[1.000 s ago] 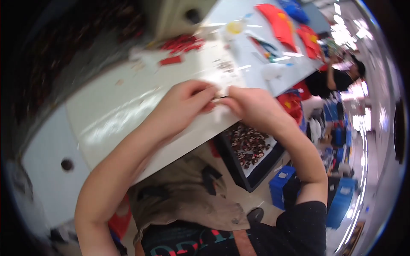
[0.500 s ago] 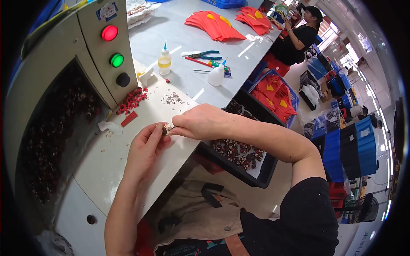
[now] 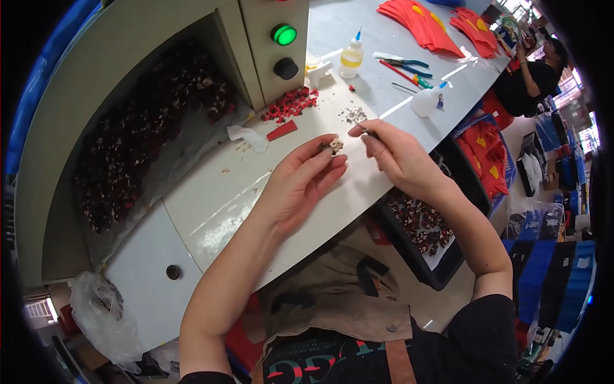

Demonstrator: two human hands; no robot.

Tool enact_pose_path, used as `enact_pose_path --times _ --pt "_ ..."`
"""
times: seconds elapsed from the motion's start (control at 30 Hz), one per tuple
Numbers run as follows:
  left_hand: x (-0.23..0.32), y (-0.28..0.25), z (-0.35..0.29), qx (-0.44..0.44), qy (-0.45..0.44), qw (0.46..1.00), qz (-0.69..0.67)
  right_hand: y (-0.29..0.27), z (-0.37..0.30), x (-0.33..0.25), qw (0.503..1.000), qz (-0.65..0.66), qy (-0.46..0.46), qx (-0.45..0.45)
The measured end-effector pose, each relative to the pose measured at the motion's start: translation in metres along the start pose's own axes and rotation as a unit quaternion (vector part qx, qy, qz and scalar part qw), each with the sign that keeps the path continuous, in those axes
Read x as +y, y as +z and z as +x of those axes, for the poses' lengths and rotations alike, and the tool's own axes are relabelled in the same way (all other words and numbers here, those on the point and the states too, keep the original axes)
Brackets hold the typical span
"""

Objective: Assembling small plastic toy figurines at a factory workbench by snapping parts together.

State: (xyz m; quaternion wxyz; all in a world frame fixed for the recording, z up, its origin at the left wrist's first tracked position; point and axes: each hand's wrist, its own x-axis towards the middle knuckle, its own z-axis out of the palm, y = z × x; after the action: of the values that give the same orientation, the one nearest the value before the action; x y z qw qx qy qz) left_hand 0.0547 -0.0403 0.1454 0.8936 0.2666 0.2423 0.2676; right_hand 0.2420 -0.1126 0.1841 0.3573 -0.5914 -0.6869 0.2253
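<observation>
Between the thumb and fingers of my left hand (image 3: pixel 300 176) is a small dark piece with a pale, uneven top (image 3: pixel 334 146). My right hand (image 3: pixel 404 159) pinches a thin dark tool (image 3: pixel 366 131), its tip pointing up and left; its exact kind is too small to make out. A gap separates the two hands, both above the white worktop (image 3: pixel 217 211). Beyond my right hand lie small grey-white scraps (image 3: pixel 353 115). A heap of small red pieces (image 3: pixel 291 104) sits against the machine, near a flat red strip (image 3: pixel 282 130) and a crumpled white tissue (image 3: pixel 248 137).
A machine (image 3: pixel 252 51) with a lit green button holds many dark pieces (image 3: pixel 147 128) behind its opening. Right of the worktop, a black tray (image 3: pixel 430 275) holds similar pieces. Two squeeze bottles (image 3: pixel 351 59), pliers (image 3: pixel 406 63) and red cloth pieces (image 3: pixel 422 25) lie farther back. A person (image 3: pixel 540 73) works beyond.
My right hand has drawn away to the right from the small piece, taking the thin tool along. My left hand still holds the piece. The view has swung left, showing more of the machine.
</observation>
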Motion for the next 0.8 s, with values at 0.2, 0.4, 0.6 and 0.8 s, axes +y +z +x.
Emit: enact_pose_path --times 0.2,0.4,0.6,0.8 --pt "-0.001 -0.017 0.019 0.002 -0.002 1.0 0.007 0.021 0.005 0.028 0.999 -0.004 0.007 0.052" --pt "-0.006 -0.028 0.032 -0.014 -0.001 1.0 0.024 0.037 0.007 0.04 0.995 0.088 0.033 0.043" --pt "-0.009 -0.036 0.032 -0.007 0.021 0.999 0.036 0.049 0.006 0.037 0.993 0.105 0.045 0.038" --pt "-0.01 -0.043 0.029 0.002 0.032 0.998 0.053 0.059 0.007 0.036 0.995 0.091 0.034 0.04"
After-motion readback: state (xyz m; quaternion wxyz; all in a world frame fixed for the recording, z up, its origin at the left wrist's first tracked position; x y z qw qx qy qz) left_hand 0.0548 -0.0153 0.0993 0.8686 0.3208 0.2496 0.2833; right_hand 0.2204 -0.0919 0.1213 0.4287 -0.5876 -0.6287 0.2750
